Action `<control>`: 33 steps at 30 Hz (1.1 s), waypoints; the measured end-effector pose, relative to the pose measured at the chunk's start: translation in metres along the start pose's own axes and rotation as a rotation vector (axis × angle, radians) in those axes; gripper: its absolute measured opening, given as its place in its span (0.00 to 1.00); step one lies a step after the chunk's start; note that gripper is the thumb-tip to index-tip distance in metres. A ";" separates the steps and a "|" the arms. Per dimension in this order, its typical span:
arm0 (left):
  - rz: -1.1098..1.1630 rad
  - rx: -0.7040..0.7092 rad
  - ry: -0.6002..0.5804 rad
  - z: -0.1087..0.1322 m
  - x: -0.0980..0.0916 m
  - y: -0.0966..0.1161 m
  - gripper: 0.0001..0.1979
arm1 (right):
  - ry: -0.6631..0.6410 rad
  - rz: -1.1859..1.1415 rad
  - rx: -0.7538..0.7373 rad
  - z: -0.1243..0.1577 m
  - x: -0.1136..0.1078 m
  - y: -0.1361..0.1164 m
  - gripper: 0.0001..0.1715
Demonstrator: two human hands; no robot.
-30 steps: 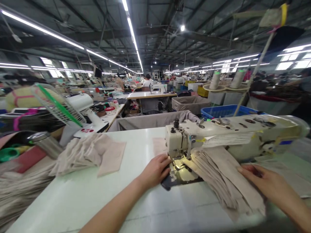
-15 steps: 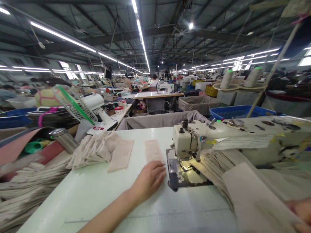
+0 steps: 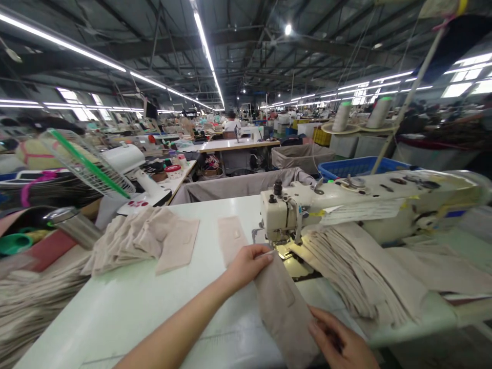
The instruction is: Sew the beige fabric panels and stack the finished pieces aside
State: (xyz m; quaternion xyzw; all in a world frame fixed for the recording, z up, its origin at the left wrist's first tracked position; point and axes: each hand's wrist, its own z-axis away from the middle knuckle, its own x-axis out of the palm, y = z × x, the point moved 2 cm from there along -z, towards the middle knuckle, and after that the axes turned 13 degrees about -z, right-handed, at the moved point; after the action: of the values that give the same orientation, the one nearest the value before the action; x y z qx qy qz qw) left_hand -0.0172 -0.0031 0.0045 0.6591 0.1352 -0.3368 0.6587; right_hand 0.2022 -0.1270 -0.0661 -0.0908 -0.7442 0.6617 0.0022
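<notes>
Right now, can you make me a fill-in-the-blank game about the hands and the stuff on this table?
1. The left hand and right hand hold a cloth piece in front of the sewing ____.
2. The basket behind it is coloured ____.
3. ____ thread cones stand above that basket.
4. The fan has a wire guard with a ____ stripe.
Missing words: machine, blue, two, green.

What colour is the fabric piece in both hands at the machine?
Plain beige, no pattern: the fabric piece shows best in the head view.
</notes>
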 end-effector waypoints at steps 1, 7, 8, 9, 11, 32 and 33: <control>-0.061 0.004 -0.008 -0.005 0.000 -0.003 0.16 | 0.013 0.007 -0.011 0.004 0.002 0.004 0.28; -0.318 0.023 0.038 -0.017 0.006 0.002 0.08 | -0.009 0.091 -0.055 0.015 0.003 0.009 0.16; -0.360 0.024 0.063 -0.018 0.007 0.003 0.06 | -0.050 0.108 -0.048 0.016 0.003 0.008 0.14; -0.396 0.023 0.083 -0.020 0.009 0.004 0.06 | -0.091 0.122 -0.042 0.016 0.002 0.007 0.10; -0.444 0.022 0.106 -0.022 0.011 0.005 0.06 | -0.174 0.141 -0.074 0.017 -0.001 0.005 0.07; -0.605 -0.180 0.098 -0.042 0.007 0.000 0.06 | -0.512 0.396 -0.365 0.009 0.008 -0.002 0.26; -0.607 -0.181 0.097 -0.042 0.007 0.000 0.06 | -0.511 0.397 -0.359 0.009 0.008 -0.002 0.27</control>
State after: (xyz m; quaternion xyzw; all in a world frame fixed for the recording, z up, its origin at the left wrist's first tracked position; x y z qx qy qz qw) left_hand -0.0008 0.0351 -0.0033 0.5426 0.3864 -0.4728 0.5769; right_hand 0.1932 -0.1352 -0.0660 -0.0644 -0.7929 0.5094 -0.3281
